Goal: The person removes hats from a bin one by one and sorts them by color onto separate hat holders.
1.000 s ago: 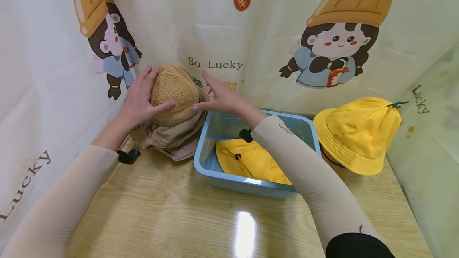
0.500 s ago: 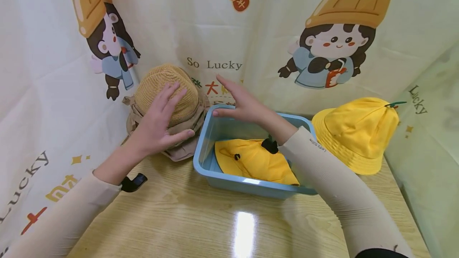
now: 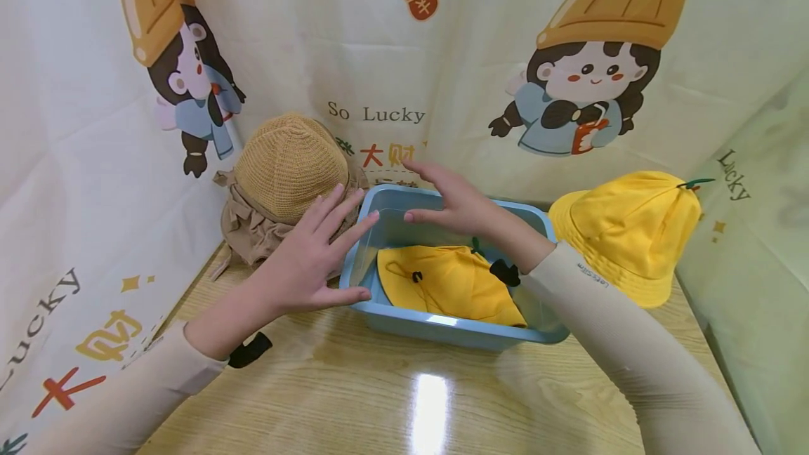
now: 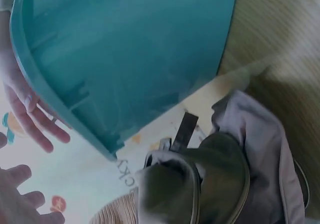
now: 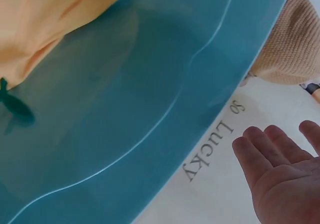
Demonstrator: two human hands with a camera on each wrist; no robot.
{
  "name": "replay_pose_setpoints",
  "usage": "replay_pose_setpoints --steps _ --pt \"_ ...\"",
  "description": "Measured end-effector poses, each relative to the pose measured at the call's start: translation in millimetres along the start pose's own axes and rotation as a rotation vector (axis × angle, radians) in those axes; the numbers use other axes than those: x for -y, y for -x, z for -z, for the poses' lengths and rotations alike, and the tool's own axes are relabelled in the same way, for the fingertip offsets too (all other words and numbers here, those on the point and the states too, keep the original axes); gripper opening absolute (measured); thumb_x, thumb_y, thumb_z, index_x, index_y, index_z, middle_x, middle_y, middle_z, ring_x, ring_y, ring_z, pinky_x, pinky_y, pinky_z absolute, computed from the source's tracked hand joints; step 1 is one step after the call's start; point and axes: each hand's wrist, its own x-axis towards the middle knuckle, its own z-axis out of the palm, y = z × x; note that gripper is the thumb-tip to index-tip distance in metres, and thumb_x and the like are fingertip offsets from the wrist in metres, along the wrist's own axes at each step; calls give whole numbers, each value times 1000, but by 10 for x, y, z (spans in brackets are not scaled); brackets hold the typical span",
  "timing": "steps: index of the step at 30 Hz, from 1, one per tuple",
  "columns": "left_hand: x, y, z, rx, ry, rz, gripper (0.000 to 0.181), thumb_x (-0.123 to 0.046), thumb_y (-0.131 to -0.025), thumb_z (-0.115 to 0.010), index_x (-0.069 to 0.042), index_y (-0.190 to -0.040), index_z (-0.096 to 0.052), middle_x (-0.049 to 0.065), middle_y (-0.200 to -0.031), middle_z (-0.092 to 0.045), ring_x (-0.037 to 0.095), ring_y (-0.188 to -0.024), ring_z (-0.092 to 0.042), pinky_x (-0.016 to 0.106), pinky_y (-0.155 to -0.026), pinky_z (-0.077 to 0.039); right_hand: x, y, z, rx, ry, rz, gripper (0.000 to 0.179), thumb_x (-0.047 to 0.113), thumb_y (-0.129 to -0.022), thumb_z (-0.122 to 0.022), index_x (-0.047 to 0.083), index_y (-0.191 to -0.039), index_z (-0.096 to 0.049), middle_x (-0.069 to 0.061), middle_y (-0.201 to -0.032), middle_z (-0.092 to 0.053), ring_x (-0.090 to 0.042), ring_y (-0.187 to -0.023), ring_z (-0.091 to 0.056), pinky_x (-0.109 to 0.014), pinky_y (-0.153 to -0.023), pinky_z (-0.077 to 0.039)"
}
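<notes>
My left hand [image 3: 306,262] hovers with spread fingers at the left side of the blue plastic bin [image 3: 436,328], fingertips overlapping its rim in the head view. Over the bin's back part hangs my right hand [image 3: 458,202], fingers straight and holding nothing. A yellow hat [image 3: 451,283] with a cord and a green stem lies inside the bin. Behind my left hand, a tan knitted hat [image 3: 291,163] sits on top of a brownish cloth hat [image 3: 249,227]; the left wrist view shows folds of that cloth hat [image 4: 255,154] close by the bin.
Another yellow bucket hat [image 3: 632,237] stands to the right of the bin on the wooden table [image 3: 354,385]. A printed cloth backdrop [image 3: 379,41] rises right behind the hats and bin and along both sides.
My left hand has come off the knitted hat and moved right and toward me. My right hand has moved right, over the bin. The knitted hat now rests uncovered on the cloth hat.
</notes>
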Motion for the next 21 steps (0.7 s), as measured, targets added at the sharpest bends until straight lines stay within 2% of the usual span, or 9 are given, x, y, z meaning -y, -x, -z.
replay_pose_setpoints --steps 4,10,15,21 --pt "-68 29 -64 52 -39 -31 98 -84 -87 -33 -16 -157 -33 14 -167 -12 40 -153 -6 67 -115 -20 -62 64 3 14 13 -9 85 36 -90 -75 14 -158 -28 -5 -161 -32 -31 -141 -42 -49 -115 -34" --pt "-161 75 -151 111 -48 -44 98 -86 -85 -35 -22 -159 -29 13 -167 -9 41 -153 -1 62 -120 -11 -145 147 -1 41 35 -3 81 35 -90 -75 10 -155 -34 -7 -158 -38 -33 -138 -45 -50 -113 -37" --pt "-233 106 -222 164 -27 -28 99 -87 -84 -36 -23 -160 -26 13 -168 -3 40 -153 2 60 -121 -8 -202 207 -2 58 51 20 75 34 -92 -73 10 -154 -38 -7 -156 -42 -28 -139 -45 -47 -114 -36" --pt "-305 159 -310 218 -13 20 101 -87 -84 -33 -23 -161 -21 15 -167 2 39 -153 3 60 -120 -14 -243 280 -9 74 92 19 68 36 -92 -72 9 -149 -46 -6 -150 -50 -28 -134 -50 -47 -111 -40"
